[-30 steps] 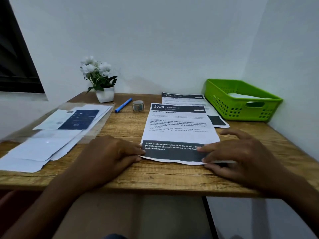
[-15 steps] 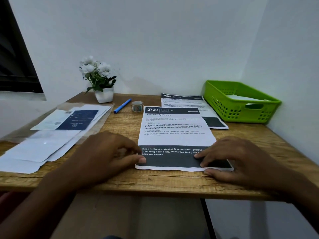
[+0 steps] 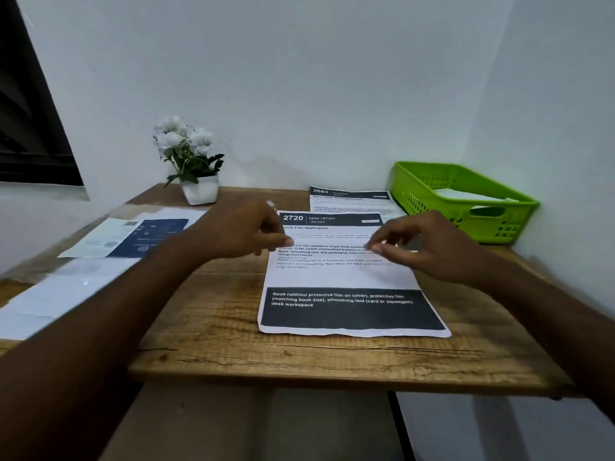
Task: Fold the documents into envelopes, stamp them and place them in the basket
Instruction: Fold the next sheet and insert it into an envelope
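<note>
A printed document headed 2720 (image 3: 349, 281) lies flat on the wooden table (image 3: 299, 354) in front of me. My left hand (image 3: 239, 234) hovers over its upper left edge, fingers loosely curled and holding nothing. My right hand (image 3: 429, 247) hovers over its upper right part, also holding nothing. Both hands are blurred. A second document headed 2684 (image 3: 349, 198) lies behind the first. The green basket (image 3: 432, 207) stands at the back right with white paper inside. White envelopes (image 3: 63, 294) lie at the left.
A blue-and-white sheet (image 3: 133, 239) lies on the envelope pile under clear plastic. A white pot of white flowers (image 3: 199, 191) stands at the back against the wall. Walls close off the back and right sides.
Both hands have left the document's bottom edge and moved away from me to its upper part. The document now lies flat, slid slightly nearer the front edge.
</note>
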`<state>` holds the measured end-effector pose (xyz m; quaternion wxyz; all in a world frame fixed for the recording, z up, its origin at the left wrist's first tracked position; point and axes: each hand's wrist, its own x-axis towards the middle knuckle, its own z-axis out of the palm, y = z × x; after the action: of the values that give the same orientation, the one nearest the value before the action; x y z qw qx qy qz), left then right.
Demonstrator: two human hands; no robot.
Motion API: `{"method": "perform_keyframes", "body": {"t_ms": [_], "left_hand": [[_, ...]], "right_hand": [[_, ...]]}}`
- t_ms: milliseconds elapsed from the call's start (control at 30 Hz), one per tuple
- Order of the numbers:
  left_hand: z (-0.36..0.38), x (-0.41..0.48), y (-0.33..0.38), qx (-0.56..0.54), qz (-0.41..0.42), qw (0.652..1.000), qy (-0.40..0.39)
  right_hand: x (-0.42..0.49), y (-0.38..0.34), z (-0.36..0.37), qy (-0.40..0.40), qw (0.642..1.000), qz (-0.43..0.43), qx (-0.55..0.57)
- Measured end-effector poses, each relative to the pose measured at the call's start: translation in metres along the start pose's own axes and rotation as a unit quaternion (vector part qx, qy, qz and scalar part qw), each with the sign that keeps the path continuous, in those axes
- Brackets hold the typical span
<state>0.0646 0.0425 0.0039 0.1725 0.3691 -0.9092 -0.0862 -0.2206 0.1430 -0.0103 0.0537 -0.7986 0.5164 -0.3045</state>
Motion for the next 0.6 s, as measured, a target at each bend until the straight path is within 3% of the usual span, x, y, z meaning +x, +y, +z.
{"method": "perform_keyframes", "body": {"t_ms": [233, 400, 600], "left_hand": [[0.021, 0.063, -0.028, -0.027, -0.108, 0.993, 0.024], [0.040, 0.072, -0.038, 0.042, -0.099, 0.986, 0.127], [0.042, 0.071, -0.048, 0.018, -0.122, 0.991, 0.051]], "right_hand": [[0.063, 0.063, 0.011, 0.023, 0.992, 0.124, -0.021], [0.079, 0.081, 0.022, 0.027, 0.985, 0.173, -0.001], [0.078, 0.091, 0.038, 0.016, 0.980, 0.196, -0.024]]}}
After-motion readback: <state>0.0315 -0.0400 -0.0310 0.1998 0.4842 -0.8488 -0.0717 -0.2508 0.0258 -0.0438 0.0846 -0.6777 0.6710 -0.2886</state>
